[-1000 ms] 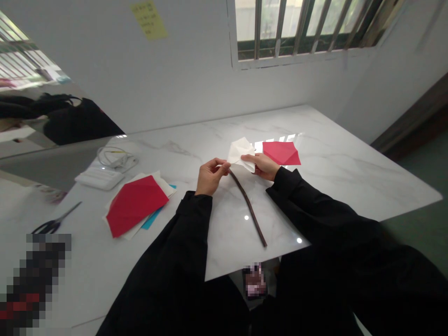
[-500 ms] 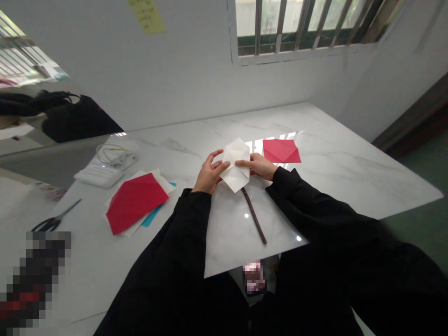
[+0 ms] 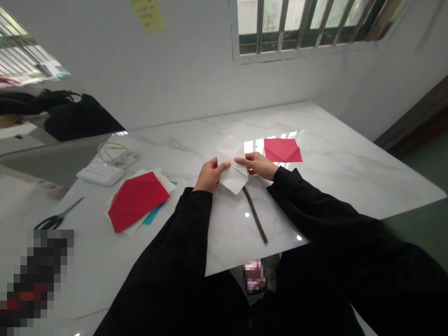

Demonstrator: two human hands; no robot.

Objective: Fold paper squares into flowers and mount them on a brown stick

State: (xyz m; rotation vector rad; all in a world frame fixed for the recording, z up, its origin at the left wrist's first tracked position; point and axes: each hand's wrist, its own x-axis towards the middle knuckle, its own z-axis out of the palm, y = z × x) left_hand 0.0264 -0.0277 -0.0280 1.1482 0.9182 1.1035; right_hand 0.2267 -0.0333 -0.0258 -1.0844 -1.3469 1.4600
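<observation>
Between my two hands is a folded sheet of white paper (image 3: 233, 179), creased and raised above the table. My left hand (image 3: 209, 174) pinches its left edge, thumb on top. On the other side my right hand (image 3: 259, 165) grips the right edge with the thumb laid over a fold; its other fingers are partly behind the paper. A thin dark brown stick (image 3: 256, 217) lies on the table just below the paper. To the right of my right hand rests a folded red paper (image 3: 283, 150).
On the left a red sheet (image 3: 138, 200) tops a pile with white and blue papers (image 3: 153, 214). Scissors (image 3: 59, 217) lie further left. Behind the pile are a white power strip (image 3: 101, 173) and a coiled cable (image 3: 117, 153). The marble table (image 3: 353, 172) meets a wall.
The white paper's upper part has tipped back and its outline has shifted slightly left. My left fingers have curled in from a more spread pose. My right hand has barely moved.
</observation>
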